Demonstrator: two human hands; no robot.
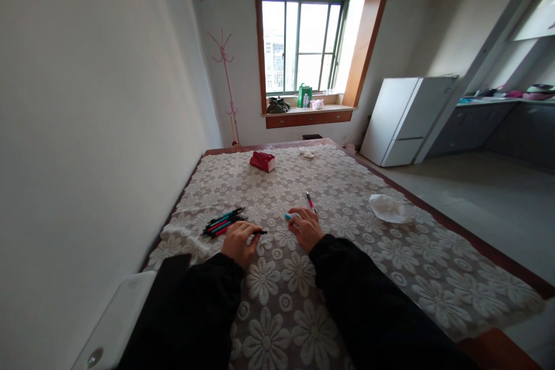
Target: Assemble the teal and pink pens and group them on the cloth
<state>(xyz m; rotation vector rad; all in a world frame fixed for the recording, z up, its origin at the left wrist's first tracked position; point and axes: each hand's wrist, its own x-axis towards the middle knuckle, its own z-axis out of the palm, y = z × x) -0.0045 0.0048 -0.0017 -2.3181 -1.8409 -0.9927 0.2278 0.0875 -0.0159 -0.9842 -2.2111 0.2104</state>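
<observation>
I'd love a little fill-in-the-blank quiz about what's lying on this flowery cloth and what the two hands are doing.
1. The left hand rests beside a bundle of ____ lying on the lace cloth.
2. The right hand holds a light ____ marker, with a pink pen just beyond it.
3. The red pouch lies at the cloth's ____ end, towards the window.
4. To the right of the right hand lies a crumpled ____ tissue.

Missing words: pens; blue; far; white

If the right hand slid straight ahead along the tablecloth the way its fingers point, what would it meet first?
Probably the pink pen, just beyond the right hand, which already rests on a light blue pen. Depth is hard to judge.
</observation>
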